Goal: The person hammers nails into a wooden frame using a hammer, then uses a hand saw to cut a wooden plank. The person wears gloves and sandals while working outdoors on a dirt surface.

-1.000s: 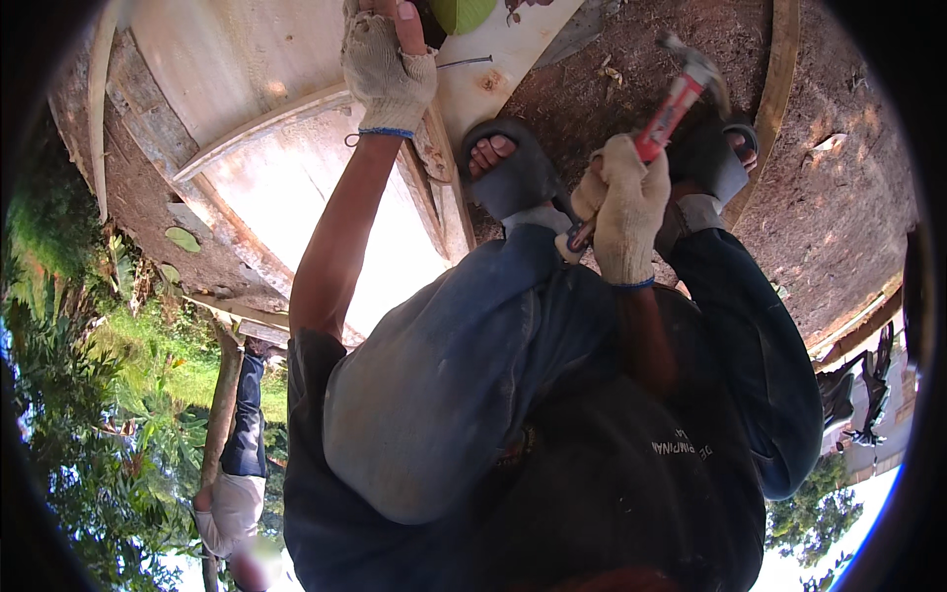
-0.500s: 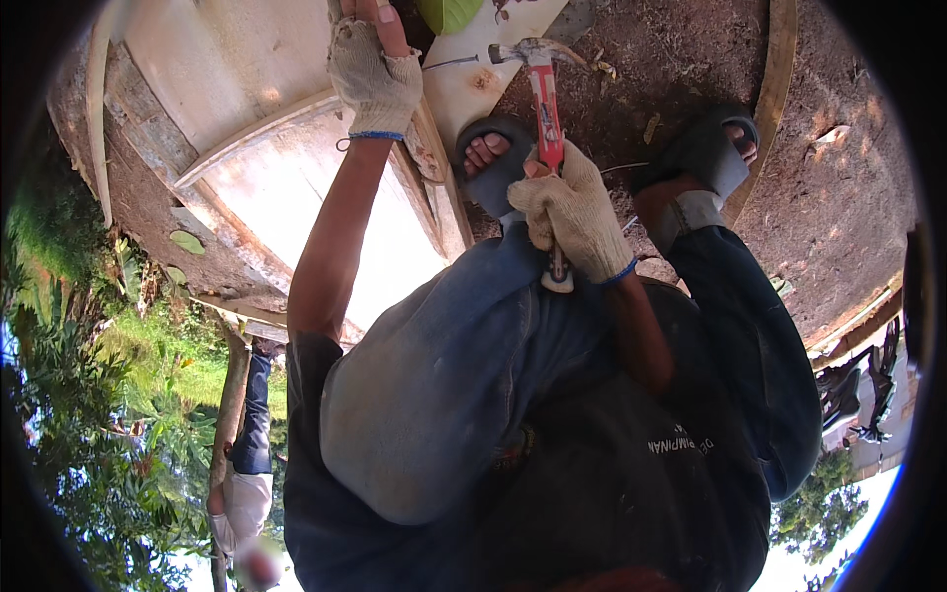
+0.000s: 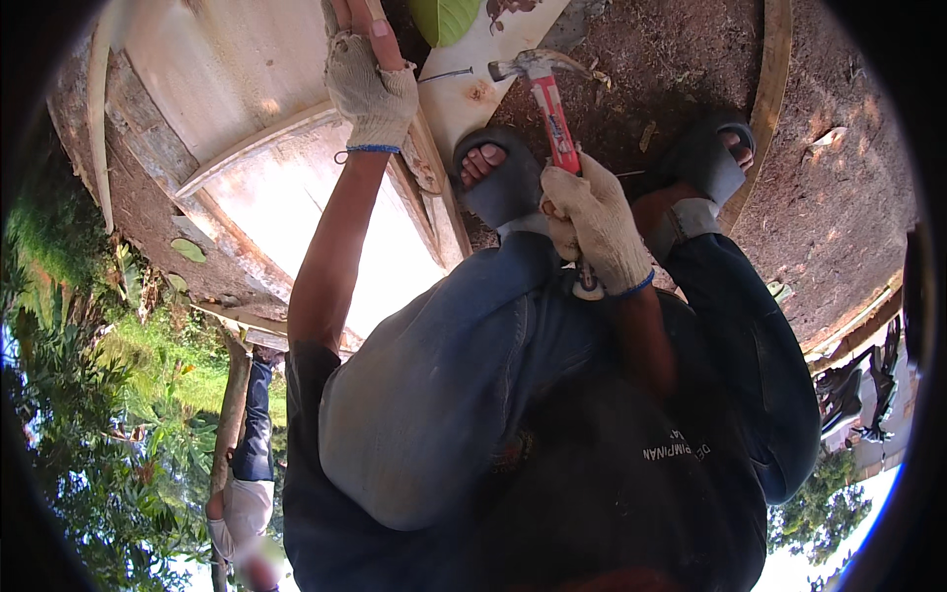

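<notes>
One red claw hammer (image 3: 555,113), upper centre of the frame, is clamped in the right hand (image 3: 599,219); left of it, a nail (image 3: 445,75) juts beside the left hand (image 3: 371,87), whose grip I cannot tell.

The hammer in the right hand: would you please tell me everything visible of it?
The hammer has a grey, metal-looking claw head and a red handle with pale patches; its butt shows below the glove. The gloved right hand grips the handle, head toward the picture's top, striking face left, apart from the nail.
</notes>
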`<state>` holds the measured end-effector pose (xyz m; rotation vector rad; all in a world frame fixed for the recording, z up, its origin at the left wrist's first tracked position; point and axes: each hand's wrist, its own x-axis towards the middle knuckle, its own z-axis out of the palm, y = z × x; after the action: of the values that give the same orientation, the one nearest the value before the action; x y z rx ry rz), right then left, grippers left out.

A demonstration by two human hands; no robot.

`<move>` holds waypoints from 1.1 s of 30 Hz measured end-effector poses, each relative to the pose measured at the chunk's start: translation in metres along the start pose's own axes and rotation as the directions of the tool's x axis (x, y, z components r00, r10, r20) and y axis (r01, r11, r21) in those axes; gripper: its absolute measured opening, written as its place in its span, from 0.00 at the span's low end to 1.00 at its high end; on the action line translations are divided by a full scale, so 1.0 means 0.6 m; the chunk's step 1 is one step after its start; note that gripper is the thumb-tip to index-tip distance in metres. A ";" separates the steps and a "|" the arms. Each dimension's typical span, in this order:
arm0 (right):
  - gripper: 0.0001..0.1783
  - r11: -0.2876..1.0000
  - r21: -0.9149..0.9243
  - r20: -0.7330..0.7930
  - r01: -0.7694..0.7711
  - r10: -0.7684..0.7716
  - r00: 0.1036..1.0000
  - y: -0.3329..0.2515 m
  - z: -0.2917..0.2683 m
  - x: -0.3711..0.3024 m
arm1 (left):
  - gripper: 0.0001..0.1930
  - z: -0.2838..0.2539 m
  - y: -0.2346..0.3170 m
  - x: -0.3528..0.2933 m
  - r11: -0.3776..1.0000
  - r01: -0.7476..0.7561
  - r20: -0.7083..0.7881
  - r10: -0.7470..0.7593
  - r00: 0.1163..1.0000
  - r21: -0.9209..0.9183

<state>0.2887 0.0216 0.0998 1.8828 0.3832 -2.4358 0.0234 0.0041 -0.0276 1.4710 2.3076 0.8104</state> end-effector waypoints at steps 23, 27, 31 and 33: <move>0.08 0.906 -0.163 -0.025 0.390 -0.399 0.917 0.082 0.054 0.053 | 0.32 0.001 0.010 0.013 0.995 0.083 -0.027 -0.084 0.996 -0.053; 0.08 0.957 0.228 -0.090 0.181 -0.165 0.982 0.027 0.003 0.024 | 0.29 0.007 -0.027 -0.031 0.955 0.118 -0.116 -0.155 0.981 -0.273; 0.10 0.875 0.331 -0.205 0.352 -0.297 0.932 -0.004 -0.045 0.047 | 0.26 -0.007 -0.117 -0.026 0.647 0.185 -0.094 -0.372 0.924 -0.740; 0.09 0.871 0.340 -0.200 0.354 -0.301 0.932 -0.002 -0.045 0.054 | 0.26 -0.073 -0.081 -0.001 0.621 0.133 -0.061 -0.282 0.957 -0.773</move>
<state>0.3055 0.0329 0.0626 2.3246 0.2803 -2.7624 -0.0347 -0.0253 -0.0213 0.7393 1.7766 1.6326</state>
